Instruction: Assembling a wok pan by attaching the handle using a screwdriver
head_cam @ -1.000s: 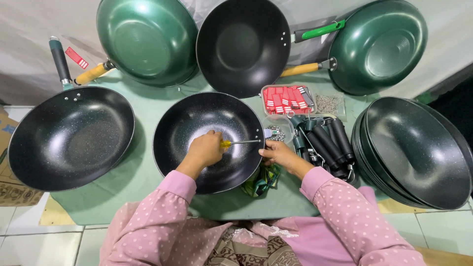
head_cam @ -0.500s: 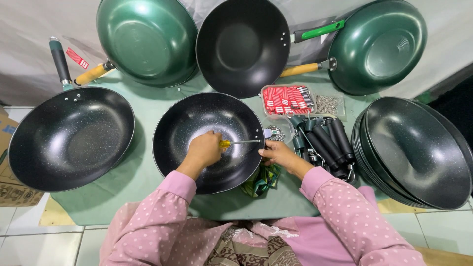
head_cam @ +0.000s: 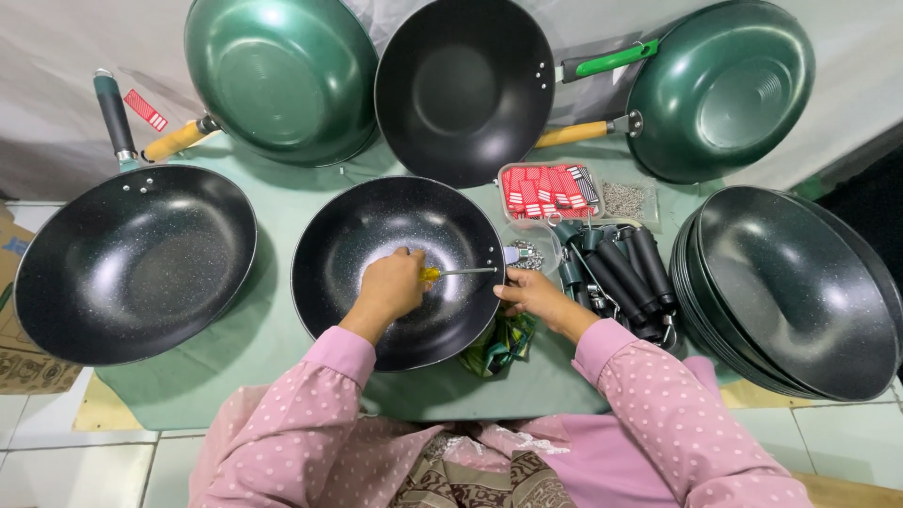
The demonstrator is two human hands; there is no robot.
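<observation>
Green cloth (head_cam: 273, 202) covers the low table, and pans sit all around it so each one is easy to reach. Right in front of the person lies a black pan (head_cam: 395, 268) with its open side up. The left hand (head_cam: 393, 287) is inside this pan, closed around the yellow grip of a screwdriver (head_cam: 451, 273). Its thin metal tip points away from that hand, over to the pan's rim, where a handle would be fixed. The right hand (head_cam: 534, 296) rests just past that rim, fingers curled and pressing there, most likely to keep the pan from sliding; I cannot tell if it holds some small part. Just beyond the right hand lies a bunch of dark handles (head_cam: 621, 273), and a little tray of red tags (head_cam: 550, 191). Further out on that side sits a stack of black pans (head_cam: 800, 292). Off beyond the left hand lies one more black pan with a handle (head_cam: 132, 263)
</observation>
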